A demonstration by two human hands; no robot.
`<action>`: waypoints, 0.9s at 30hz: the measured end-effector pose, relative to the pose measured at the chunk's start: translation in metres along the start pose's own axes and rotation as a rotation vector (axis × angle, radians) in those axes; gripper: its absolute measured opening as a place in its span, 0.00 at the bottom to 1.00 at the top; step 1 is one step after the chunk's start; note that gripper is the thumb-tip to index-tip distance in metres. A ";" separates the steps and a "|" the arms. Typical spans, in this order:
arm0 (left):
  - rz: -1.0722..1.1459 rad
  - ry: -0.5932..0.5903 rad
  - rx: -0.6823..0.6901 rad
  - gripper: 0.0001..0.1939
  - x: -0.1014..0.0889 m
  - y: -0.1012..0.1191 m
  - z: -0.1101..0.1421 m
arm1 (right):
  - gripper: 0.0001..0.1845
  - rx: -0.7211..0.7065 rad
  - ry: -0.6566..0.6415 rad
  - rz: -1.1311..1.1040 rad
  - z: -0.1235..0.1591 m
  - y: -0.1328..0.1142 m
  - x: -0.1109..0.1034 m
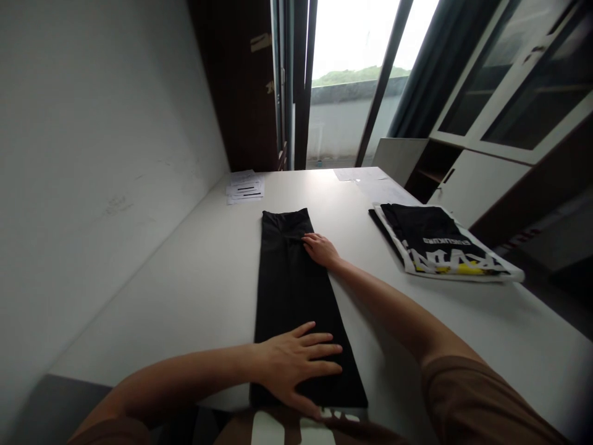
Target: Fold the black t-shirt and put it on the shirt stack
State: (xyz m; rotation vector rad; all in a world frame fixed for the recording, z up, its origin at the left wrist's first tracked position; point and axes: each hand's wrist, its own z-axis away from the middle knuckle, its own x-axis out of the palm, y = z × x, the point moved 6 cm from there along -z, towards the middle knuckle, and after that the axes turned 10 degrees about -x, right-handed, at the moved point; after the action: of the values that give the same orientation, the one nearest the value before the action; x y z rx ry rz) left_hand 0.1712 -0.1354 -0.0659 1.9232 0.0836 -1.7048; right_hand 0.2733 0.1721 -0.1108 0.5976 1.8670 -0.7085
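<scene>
A folded black garment (278, 278), which looks like a pair of trousers, lies lengthwise in a long strip on the white table. Its far end has a band like a waistband, and its near end reaches the table edge by my body. My left hand (299, 361) rests flat on the near part, fingers spread, holding nothing. Farther up, my right hand (320, 250) lies on the garment's right edge just below the band. Its fingers are stretched out over the cloth, fairly close together, with the palm side hidden.
At the right of the white table (199, 290) lies a stack of folded clothes (440, 238), black with white and yellow print. Papers (245, 187) sit at the far left, and a pale sheet (361, 175) at the far edge. A wall (106, 154) borders the left side.
</scene>
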 end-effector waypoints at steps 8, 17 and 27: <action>-0.006 0.136 -0.048 0.16 -0.013 -0.019 0.028 | 0.24 -0.152 -0.076 -0.090 0.059 -0.020 -0.026; -0.048 0.177 -0.337 0.31 -0.041 -0.073 0.121 | 0.26 -0.363 -0.246 -0.247 0.157 -0.057 -0.066; 0.009 0.164 -0.407 0.40 -0.031 -0.103 0.113 | 0.45 -0.735 -0.302 -0.287 0.183 -0.125 -0.071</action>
State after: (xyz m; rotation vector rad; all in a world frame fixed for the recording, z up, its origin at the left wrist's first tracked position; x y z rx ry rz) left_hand 0.0225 -0.0892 -0.0783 1.7435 0.4477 -1.3920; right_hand 0.3313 -0.0513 -0.0777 -0.2411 1.7712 -0.2262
